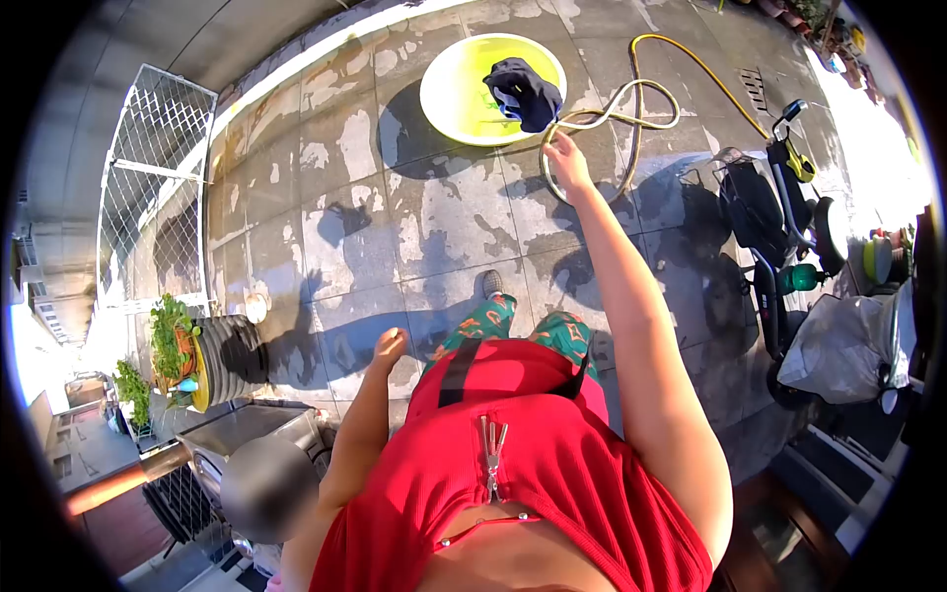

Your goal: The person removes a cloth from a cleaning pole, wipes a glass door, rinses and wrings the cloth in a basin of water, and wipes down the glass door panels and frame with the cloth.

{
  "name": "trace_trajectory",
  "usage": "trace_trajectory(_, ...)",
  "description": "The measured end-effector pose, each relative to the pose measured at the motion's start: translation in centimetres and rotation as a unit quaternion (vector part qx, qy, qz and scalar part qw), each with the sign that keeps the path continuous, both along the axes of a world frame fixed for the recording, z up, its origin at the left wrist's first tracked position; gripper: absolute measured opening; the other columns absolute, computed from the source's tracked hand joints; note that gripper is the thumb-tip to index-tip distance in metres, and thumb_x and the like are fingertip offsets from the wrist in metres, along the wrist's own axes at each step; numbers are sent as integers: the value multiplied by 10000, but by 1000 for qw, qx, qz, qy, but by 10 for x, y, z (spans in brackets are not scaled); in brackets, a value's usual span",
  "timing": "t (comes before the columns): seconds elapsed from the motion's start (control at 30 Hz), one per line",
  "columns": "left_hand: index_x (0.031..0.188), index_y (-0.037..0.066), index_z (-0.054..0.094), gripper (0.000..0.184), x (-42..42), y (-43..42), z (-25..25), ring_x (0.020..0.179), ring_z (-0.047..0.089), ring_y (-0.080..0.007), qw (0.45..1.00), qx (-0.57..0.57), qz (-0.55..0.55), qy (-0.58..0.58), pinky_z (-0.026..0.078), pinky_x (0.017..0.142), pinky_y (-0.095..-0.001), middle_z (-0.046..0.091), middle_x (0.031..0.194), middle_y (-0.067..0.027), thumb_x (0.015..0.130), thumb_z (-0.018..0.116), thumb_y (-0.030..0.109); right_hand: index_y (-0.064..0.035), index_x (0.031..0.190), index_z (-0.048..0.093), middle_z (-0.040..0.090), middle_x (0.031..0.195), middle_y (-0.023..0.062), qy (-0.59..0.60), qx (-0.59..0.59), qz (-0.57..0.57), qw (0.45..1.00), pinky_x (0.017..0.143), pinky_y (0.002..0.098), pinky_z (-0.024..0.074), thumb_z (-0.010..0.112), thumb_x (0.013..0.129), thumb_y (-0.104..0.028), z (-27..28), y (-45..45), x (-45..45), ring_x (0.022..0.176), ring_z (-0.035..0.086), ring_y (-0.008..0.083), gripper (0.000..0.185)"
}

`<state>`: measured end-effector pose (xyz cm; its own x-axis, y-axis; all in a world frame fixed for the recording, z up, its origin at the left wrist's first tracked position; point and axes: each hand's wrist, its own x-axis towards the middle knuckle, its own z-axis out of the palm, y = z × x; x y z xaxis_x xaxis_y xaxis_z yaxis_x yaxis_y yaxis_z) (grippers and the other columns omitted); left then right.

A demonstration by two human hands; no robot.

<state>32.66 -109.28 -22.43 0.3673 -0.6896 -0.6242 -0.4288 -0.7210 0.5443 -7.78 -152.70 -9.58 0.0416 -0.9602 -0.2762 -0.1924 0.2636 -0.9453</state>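
Observation:
A bunched dark navy cloth appears over the right part of a round yellow-green basin with a pale rim. Just below the cloth's lower edge is my right hand, its arm stretched forward and its fingers slightly apart; I see no clear grip on the cloth. A loop of hose runs close by these fingers. My left hand is beside my body at the left, its fingers curled in with nothing visible in them. I wear a red top and green patterned trousers.
Patchy wet paving surrounds my feet. A white mesh gate stands at the left, with potted plants on a ribbed container below it. At the right are a dark scooter-like vehicle and a grey plastic cover.

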Motion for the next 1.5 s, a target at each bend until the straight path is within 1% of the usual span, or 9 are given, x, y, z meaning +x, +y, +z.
trace_trajectory(0.23,1068,90,701,257,84,-241,25,908,695,-274,994,-17,-73,-85,522,795,-369,725,958,-139,912,632,282,-47,1286,601,661,1219,170,161,162,-14,973,954,355,489,693,856,-294,-221,21,-21,1126,637,291,504)
trace_trajectory(0.4,1105,80,684,276,80,-403,15,935,696,-279,983,-43,-150,-93,525,814,-370,721,990,-152,916,631,273,-58,1245,636,689,1169,126,169,291,-128,933,927,339,498,684,877,-268,-219,-15,-54,1084,655,242,426)
trace_trajectory(0.47,1161,77,667,285,67,-463,3,968,688,-218,978,-13,-190,-92,521,838,-331,719,1055,-136,922,644,232,-36,1229,640,691,1165,111,183,301,-168,921,931,334,491,672,889,-247,-245,-52,-60,1082,650,222,401)
trace_trajectory(0.57,1153,92,662,293,53,-547,-33,954,694,-271,964,7,-256,-75,528,848,-366,721,1009,-140,907,623,247,-47,1215,648,696,1159,108,238,238,-140,931,912,341,502,666,891,-253,-315,-121,-52,1077,655,214,384)
trace_trajectory(0.77,1216,99,640,375,36,-726,-117,1147,594,-338,924,5,-367,-107,464,990,-419,628,1239,-172,873,639,248,-129,1236,642,657,1177,196,301,235,-106,918,941,402,499,659,879,-259,-340,-280,56,1104,627,347,380)
trace_trajectory(1.0,1311,95,585,452,16,-932,-218,1197,561,-333,889,-63,-420,-173,439,1034,-416,608,1297,-144,884,615,240,-147,1278,612,552,1338,150,245,185,-32,951,975,426,485,657,873,-256,-382,-395,173,1170,574,348,421)
trace_trajectory(1.17,1379,122,523,529,1,-1037,-344,1265,512,-325,837,-110,-502,-189,417,1057,-413,554,1369,-156,877,638,243,-130,1298,599,519,1364,195,237,181,-71,952,997,434,467,671,862,-233,-469,-423,213,1188,555,371,454)
trace_trajectory(1.37,1483,216,391,676,-29,-1124,-467,1368,390,-356,812,-151,-526,-201,371,1107,-430,266,1588,-112,868,655,310,-114,1358,537,475,1405,211,196,204,-214,935,1026,436,441,635,889,-229,-582,-466,259,1233,517,380,493)
trace_trajectory(1.5,1482,206,392,693,-12,-1143,-558,1424,293,-366,721,-211,-622,-221,310,1148,-435,220,1603,-117,860,661,348,-113,1385,508,487,1394,203,131,217,-239,937,1053,409,409,626,902,-233,-629,-482,309,1271,484,359,512)
